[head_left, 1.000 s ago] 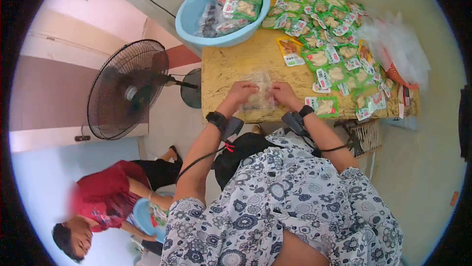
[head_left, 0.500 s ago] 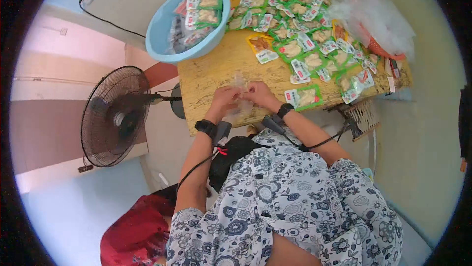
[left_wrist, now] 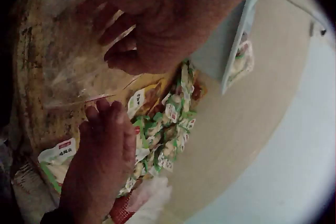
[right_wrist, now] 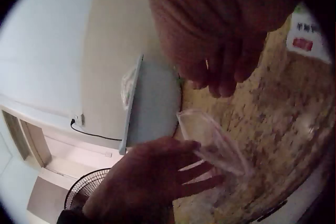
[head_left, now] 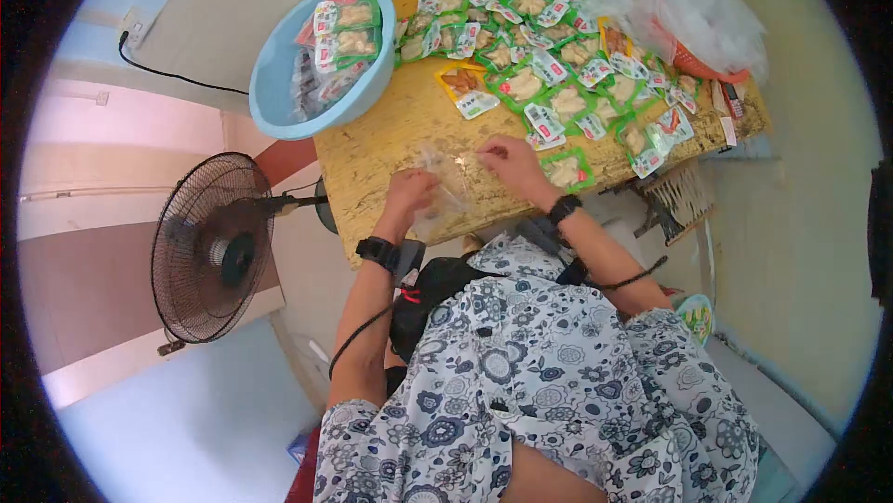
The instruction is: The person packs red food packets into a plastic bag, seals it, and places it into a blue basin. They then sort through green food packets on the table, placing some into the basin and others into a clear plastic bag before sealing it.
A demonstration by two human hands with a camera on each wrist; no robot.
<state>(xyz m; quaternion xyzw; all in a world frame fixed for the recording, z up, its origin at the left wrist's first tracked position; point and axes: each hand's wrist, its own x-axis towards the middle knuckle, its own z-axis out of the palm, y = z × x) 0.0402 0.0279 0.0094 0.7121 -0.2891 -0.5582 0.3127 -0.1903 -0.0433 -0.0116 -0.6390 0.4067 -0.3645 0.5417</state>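
Observation:
A clear plastic bag [head_left: 445, 182] lies close over the yellow tabletop in front of the person. My left hand [head_left: 410, 194] holds it by its left side. In the right wrist view the mouth of the bag [right_wrist: 212, 142] gapes, and the fingers of the left hand [right_wrist: 149, 174] are at its edge. Just to the right of the bag is my right hand [head_left: 513, 166], its fingers loosely bent with nothing in them. Nearest to the right hand lies a green-edged food packet [head_left: 567, 171].
Many green food packets [head_left: 569, 103] are heaped across the table's back and right, with an orange-yellow packet [head_left: 465, 89] beside them. A blue basin [head_left: 262, 85] holding packets stands back left. White plastic bags [head_left: 716, 15] cover a red basket [head_left: 698, 64]. A fan [head_left: 214, 247] stands left.
Both hands were together at the bag; the right hand has since drawn away to the right, while the left stays on the bag. The view has turned, and the person in red has mostly left it.

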